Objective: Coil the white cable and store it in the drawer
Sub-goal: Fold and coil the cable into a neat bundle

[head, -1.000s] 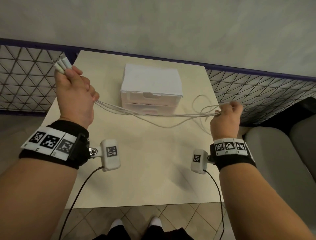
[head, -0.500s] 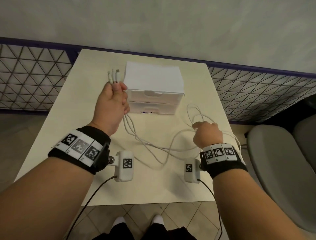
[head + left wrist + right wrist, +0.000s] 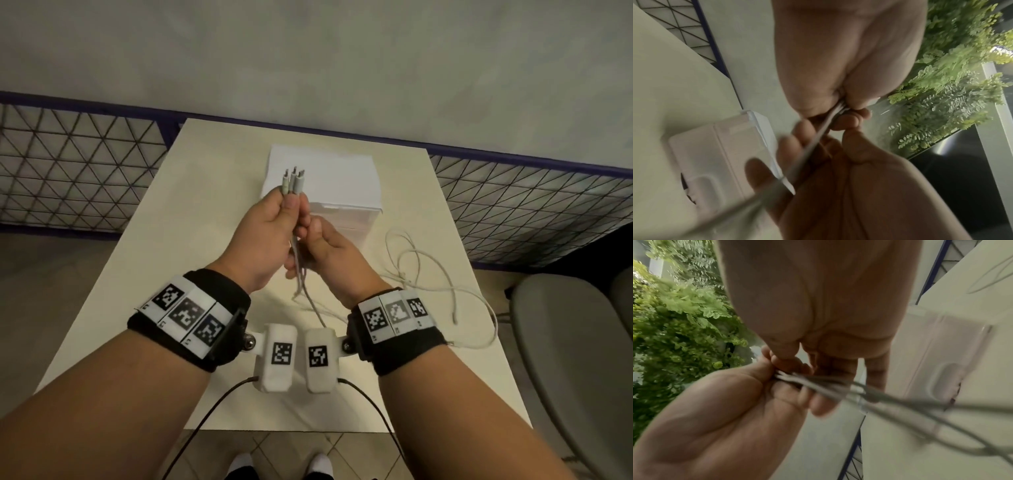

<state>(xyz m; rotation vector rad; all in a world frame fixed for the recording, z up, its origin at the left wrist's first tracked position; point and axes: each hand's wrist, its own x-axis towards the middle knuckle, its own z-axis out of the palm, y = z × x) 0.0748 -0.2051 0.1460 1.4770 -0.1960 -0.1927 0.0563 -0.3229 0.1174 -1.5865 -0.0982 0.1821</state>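
Observation:
The white cable's plug ends stick up out of my left hand, which pinches the bunched strands in front of the white drawer unit. My right hand sits right below it, thumb and fingers closed loosely round the same strands. The rest of the cable hangs to the table and lies in loose loops at the right, with one plug end near the edge. In the left wrist view my left hand pinches the strands. The right wrist view shows them running across my right hand. Both drawers look closed.
The cream table stands against a grey wall with a black mesh fence on both sides. A grey chair is close to the table's right edge. Green plants show behind my hands in the wrist views.
My hands came together from wide apart: the left moved right from the table's left edge, the right moved left. The stretched cable went slack and dropped onto the table.

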